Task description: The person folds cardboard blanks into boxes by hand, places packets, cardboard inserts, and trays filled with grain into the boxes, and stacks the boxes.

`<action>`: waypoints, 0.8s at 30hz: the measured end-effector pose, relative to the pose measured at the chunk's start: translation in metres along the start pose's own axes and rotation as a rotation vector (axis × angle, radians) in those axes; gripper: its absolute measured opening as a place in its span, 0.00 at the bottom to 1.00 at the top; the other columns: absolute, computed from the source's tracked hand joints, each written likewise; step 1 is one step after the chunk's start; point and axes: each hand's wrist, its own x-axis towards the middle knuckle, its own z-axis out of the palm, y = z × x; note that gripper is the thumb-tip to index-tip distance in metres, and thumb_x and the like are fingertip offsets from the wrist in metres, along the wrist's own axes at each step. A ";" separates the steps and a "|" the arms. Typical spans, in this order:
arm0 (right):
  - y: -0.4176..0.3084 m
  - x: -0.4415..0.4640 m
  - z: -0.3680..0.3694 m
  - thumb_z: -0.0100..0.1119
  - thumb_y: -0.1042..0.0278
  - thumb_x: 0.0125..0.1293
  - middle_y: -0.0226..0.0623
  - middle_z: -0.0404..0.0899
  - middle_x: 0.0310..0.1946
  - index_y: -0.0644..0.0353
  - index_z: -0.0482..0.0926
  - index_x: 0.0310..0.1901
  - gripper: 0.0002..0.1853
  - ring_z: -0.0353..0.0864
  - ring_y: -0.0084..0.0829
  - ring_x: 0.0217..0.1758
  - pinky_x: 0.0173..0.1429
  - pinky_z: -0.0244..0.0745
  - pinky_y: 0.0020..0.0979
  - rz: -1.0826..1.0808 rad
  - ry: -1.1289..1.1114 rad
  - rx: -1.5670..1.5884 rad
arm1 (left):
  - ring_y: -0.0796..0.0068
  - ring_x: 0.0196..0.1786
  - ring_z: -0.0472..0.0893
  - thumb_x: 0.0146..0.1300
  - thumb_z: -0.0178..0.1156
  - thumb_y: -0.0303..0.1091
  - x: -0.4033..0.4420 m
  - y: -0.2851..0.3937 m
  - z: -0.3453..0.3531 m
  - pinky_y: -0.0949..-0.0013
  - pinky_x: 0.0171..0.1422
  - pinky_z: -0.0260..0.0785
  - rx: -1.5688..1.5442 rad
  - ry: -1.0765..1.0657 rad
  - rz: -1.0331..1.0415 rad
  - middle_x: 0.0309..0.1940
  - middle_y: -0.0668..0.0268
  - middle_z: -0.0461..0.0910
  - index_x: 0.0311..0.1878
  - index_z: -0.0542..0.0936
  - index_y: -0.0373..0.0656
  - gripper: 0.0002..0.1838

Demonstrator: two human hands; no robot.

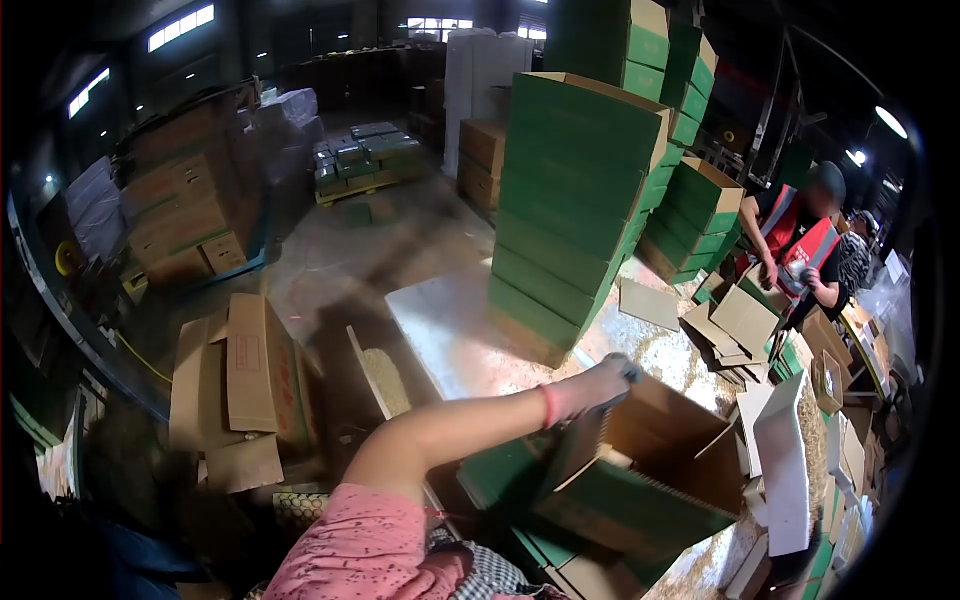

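Observation:
My left hand (597, 388), in a pale glove with dark fingertips and a red band at the wrist, reaches across from the pink sleeve. Its fingers are closed over the upper rim of an open cardboard box (640, 515), green outside and brown inside. The box is tilted, its opening facing up, and a small pale piece shows inside. Under and beside it lies flat green cardboard (510, 480). Just beyond the hand rises a tall stack of nested green boxes (575, 190). My right hand is out of view.
A worktable (440, 325) carries the stacks and loose cardboard pieces (735, 325). To the right stands a co-worker in a red vest (800, 245). An open brown carton (250, 370) sits on the floor at left, with a loaded pallet (365, 160) farther back.

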 end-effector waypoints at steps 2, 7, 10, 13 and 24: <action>0.023 0.002 -0.043 0.51 0.64 0.69 0.43 0.73 0.57 0.63 0.70 0.61 0.21 0.70 0.32 0.62 0.64 0.65 0.36 -0.122 0.003 -0.087 | 0.54 0.61 0.68 0.51 0.47 0.23 0.018 0.021 0.008 0.65 0.66 0.60 -0.044 -0.053 -0.087 0.56 0.49 0.69 0.52 0.74 0.35 0.22; 0.013 0.024 -0.088 0.49 0.60 0.71 0.39 0.71 0.60 0.64 0.66 0.65 0.25 0.67 0.30 0.64 0.68 0.61 0.34 0.162 -0.287 0.510 | 0.43 0.76 0.47 0.49 0.46 0.22 0.022 0.073 0.046 0.61 0.78 0.44 0.236 -0.083 0.097 0.73 0.39 0.42 0.59 0.71 0.36 0.29; 0.017 0.037 -0.064 0.49 0.62 0.71 0.38 0.73 0.57 0.66 0.69 0.61 0.21 0.69 0.30 0.62 0.69 0.59 0.34 0.129 -0.357 0.471 | 0.40 0.76 0.43 0.51 0.43 0.21 0.000 0.090 0.051 0.61 0.79 0.40 0.321 -0.192 0.223 0.73 0.35 0.38 0.66 0.63 0.33 0.33; 0.028 0.039 -0.062 0.47 0.65 0.72 0.40 0.72 0.59 0.66 0.69 0.60 0.20 0.70 0.31 0.63 0.71 0.59 0.34 -0.384 -0.341 -0.402 | 0.43 0.76 0.44 0.52 0.41 0.18 -0.022 0.093 0.030 0.60 0.78 0.41 0.244 -0.219 0.153 0.74 0.37 0.37 0.70 0.58 0.32 0.36; -0.044 0.007 0.048 0.57 0.59 0.65 0.37 0.76 0.50 0.64 0.66 0.64 0.29 0.75 0.31 0.54 0.60 0.70 0.34 0.359 -0.268 0.673 | 0.45 0.78 0.37 0.53 0.39 0.18 -0.027 0.053 0.024 0.61 0.79 0.33 0.161 -0.138 0.117 0.74 0.37 0.36 0.70 0.57 0.32 0.35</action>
